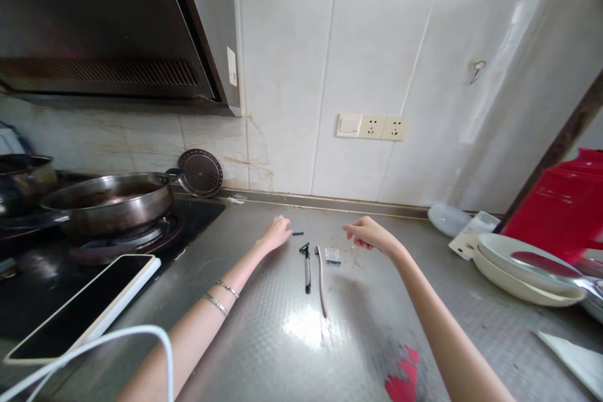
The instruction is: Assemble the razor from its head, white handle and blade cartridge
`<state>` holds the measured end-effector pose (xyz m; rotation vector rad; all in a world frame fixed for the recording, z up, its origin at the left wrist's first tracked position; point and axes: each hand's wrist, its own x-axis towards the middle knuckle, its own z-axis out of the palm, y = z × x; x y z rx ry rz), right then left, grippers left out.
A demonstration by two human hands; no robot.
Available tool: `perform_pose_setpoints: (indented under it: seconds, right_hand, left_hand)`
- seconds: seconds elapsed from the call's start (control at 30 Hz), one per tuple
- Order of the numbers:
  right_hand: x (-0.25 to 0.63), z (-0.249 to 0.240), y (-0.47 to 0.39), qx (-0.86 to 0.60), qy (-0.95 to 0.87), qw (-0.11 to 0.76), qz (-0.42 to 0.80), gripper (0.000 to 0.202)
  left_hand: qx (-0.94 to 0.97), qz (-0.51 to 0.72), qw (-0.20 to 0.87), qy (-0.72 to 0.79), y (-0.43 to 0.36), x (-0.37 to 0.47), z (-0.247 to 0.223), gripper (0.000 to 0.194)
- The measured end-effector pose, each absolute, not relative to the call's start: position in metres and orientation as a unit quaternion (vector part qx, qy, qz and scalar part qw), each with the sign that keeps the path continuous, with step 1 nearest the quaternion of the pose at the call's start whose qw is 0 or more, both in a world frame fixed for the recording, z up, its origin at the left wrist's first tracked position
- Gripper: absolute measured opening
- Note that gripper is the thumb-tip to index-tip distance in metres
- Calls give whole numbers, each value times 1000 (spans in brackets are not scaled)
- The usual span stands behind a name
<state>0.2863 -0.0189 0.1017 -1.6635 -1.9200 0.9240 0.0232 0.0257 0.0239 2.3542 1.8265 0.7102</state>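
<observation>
My left hand (277,233) rests low over the metal counter with its fingers loosely bent. Just right of its fingertips lies a small teal razor cartridge (298,233). A black and grey razor (308,270) with a teal head lies upright in view, head away from me. Beside it is a slim grey-handled razor (321,286), its small head also at the far end. A small clear plastic case (332,255) with a teal strip sits to its right. My right hand (370,233) hovers beyond the case, index finger extended, other fingers curled, nothing visible in it.
On the left a steel pan (113,204) stands on the black stove, and a phone (85,311) with a white cable (162,333) is nearer. At right are stacked bowls (522,276), a white box (473,233) and a red container (560,201). The tiled wall (282,75) bounds the counter.
</observation>
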Motion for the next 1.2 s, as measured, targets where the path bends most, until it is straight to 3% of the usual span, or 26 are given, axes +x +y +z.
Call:
perform_pose_setpoints:
  seconds: [0.33,0.67,0.87,1.0,1.2]
  right_hand:
    - [286,98,-14,-598,-702,215,322,27]
    - [288,94,-8,-588,-713,220,311,25]
    - [280,80,-4,-601,-726,261,209,21]
    - [278,72,-3,-527,-790,297,99,26]
    - [279,67,-2,-465,-841,256,102,25]
  left_hand:
    - [798,258,12,544,58,19,-11,22]
    - [795,265,17,546,57,24,-16,19]
    - [793,291,22,534,49,30,-10,16]
    - [814,359,19,457,30,46,2,13]
    - [845,384,-1,373,1,71,19,14]
